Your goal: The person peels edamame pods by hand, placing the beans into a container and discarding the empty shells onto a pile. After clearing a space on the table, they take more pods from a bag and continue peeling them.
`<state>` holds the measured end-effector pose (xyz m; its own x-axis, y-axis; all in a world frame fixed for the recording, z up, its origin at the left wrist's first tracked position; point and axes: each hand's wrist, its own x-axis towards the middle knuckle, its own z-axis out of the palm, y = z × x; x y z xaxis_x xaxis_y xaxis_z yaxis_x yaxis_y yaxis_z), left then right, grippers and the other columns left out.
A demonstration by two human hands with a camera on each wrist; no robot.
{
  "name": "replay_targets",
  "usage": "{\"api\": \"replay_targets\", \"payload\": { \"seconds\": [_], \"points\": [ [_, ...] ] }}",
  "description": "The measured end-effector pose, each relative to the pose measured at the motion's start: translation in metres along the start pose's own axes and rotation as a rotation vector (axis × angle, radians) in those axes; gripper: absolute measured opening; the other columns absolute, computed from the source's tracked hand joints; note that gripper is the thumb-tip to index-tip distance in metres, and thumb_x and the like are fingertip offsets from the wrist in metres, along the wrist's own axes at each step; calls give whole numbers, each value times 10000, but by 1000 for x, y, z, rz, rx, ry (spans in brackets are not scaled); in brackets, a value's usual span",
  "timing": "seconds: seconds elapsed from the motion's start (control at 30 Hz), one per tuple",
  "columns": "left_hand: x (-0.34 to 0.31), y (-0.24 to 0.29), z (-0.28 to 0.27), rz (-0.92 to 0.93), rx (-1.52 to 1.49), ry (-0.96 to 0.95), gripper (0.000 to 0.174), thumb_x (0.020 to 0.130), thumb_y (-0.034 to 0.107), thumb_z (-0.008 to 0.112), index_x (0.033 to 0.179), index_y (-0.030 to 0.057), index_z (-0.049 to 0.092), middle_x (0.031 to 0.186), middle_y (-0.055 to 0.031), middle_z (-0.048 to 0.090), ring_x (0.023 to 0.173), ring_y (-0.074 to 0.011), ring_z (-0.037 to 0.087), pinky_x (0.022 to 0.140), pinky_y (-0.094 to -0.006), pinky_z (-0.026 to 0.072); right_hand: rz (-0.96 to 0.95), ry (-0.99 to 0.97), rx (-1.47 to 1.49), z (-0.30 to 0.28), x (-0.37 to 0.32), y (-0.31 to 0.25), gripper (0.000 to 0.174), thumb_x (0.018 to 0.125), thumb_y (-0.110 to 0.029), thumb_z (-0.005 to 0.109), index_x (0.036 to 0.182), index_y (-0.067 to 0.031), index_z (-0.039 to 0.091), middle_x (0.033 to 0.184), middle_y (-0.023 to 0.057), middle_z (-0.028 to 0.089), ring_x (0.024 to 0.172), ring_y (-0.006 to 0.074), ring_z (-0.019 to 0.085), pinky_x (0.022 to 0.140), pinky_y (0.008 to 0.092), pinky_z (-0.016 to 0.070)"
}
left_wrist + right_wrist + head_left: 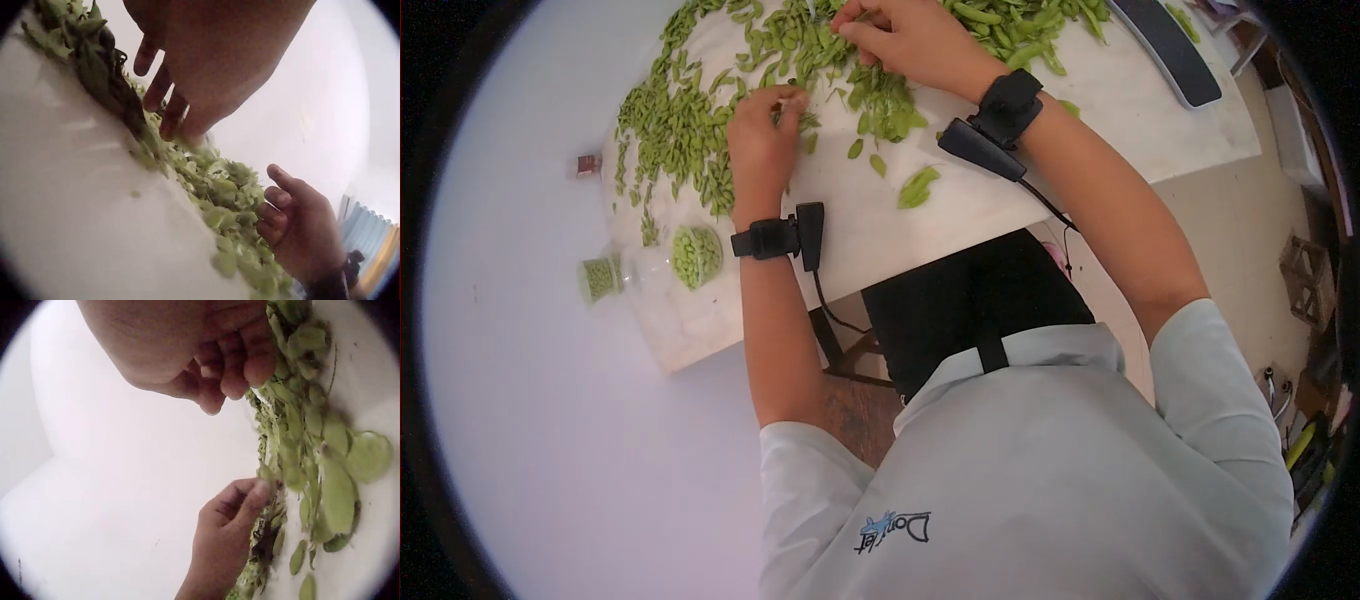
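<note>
Green pods (pixel 685 130) lie spread and heaped on a pale tabletop (pixel 970 215). Thumb and fingers of the left hand (pixel 762 140) meet at the edge of the heap; the right wrist view has this hand (pixel 228 528) pinching a small green pod (pixel 266 472). Farther up the heap is the right hand (pixel 920 45), its fingers bent above the pods. Nothing shows between the fingers of this right hand (pixel 303 228) in the left wrist view. Larger flat pods (pixel 337 494) lie beside it in the right wrist view.
A clear container of green beans (pixel 696 257) stands near the table's left edge, with another green-filled container (pixel 599 279) beside it. A small reddish object (pixel 587 166) is at the far left edge. A long dark device (pixel 1168 50) lies at the right.
</note>
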<state>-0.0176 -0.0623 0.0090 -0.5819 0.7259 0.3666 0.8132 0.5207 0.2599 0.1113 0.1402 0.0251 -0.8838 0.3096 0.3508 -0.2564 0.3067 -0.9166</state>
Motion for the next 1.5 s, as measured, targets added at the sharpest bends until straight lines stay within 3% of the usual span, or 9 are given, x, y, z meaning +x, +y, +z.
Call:
{"api": "replay_targets", "payload": {
  "seconds": [0.07, 0.17, 0.37, 0.47, 0.6, 0.9, 1.17, 1.37, 1.5],
  "points": [
    [3, 15, -8, -166, -164, 55, 217, 891, 211, 642, 1005, 29, 674, 917, -109, 684, 798, -185, 631, 751, -288, 485, 4, -4, 5, 1, 1, 1, 238, 940, -165, 519, 1019, 38, 614, 741, 136, 635, 625, 199, 596, 606, 341, 478],
    [10, 18, -1, -172, -656, 83, 232, 920, 199, 621, 1032, -1, 651, 914, -78, 688, 796, -131, 617, 750, -251, 475, 47, -30, 20, 6, 5, 6, 223, 935, -160, 540, 1012, 37, 612, 734, 119, 633, 626, 176, 603, 594, 325, 478],
    [36, 36, 13, -130, -896, 28, 254, 910, 175, 637, 1081, -13, 624, 943, -85, 685, 833, -113, 615, 768, -245, 486, 130, -79, 207, 3, 5, 8, 205, 949, -182, 552, 985, 9, 614, 689, 77, 619, 564, 109, 581, 506, 264, 459],
    [46, 54, 15, -170, -840, 10, 201, 931, 209, 606, 927, 7, 605, 794, -58, 629, 722, -107, 563, 668, -255, 464, 141, -33, 282, -2, 8, 13, 203, 958, -204, 546, 948, -11, 609, 689, 60, 623, 540, 88, 571, 469, 233, 450],
    [54, 47, 21, -84, -968, 71, 338, 938, 306, 603, 1130, 30, 635, 830, -5, 621, 708, -84, 540, 643, -242, 438, 186, -11, 477, 5, 10, 10, 214, 973, -207, 516, 878, -30, 591, 692, 40, 623, 529, 82, 566, 456, 220, 445],
    [34, 42, 38, -118, -1095, 151, 221, 898, 239, 666, 1009, 48, 663, 842, -6, 635, 691, -84, 530, 619, -245, 427, 316, -122, 492, 7, 8, 14, 319, 984, -282, 511, 737, -80, 522, 604, -7, 522, 481, 86, 503, 493, 234, 426],
    [32, 36, 37, 32, -1078, 213, 196, 888, 220, 679, 948, 34, 671, 803, -17, 637, 659, -90, 525, 603, -255, 432, 351, -149, 471, 12, 6, 13, 288, 987, -267, 510, 806, -56, 584, 666, -1, 576, 514, 89, 531, 493, 225, 442],
    [30, 41, 34, -21, -1039, 208, 175, 890, 200, 676, 913, 27, 670, 788, -19, 637, 658, -90, 535, 603, -256, 436, 393, -234, 687, 4, 9, 25, 258, 989, -233, 507, 824, -53, 589, 667, -12, 565, 515, 85, 523, 489, 229, 444],
    [30, 40, 34, 6, -1061, 176, 181, 903, 206, 657, 891, 25, 665, 767, -17, 628, 644, -86, 525, 595, -253, 431, 411, -259, 658, 2, 9, 26, 265, 979, -240, 531, 786, -64, 574, 620, -22, 532, 505, 85, 510, 489, 227, 422]
  ]
}}
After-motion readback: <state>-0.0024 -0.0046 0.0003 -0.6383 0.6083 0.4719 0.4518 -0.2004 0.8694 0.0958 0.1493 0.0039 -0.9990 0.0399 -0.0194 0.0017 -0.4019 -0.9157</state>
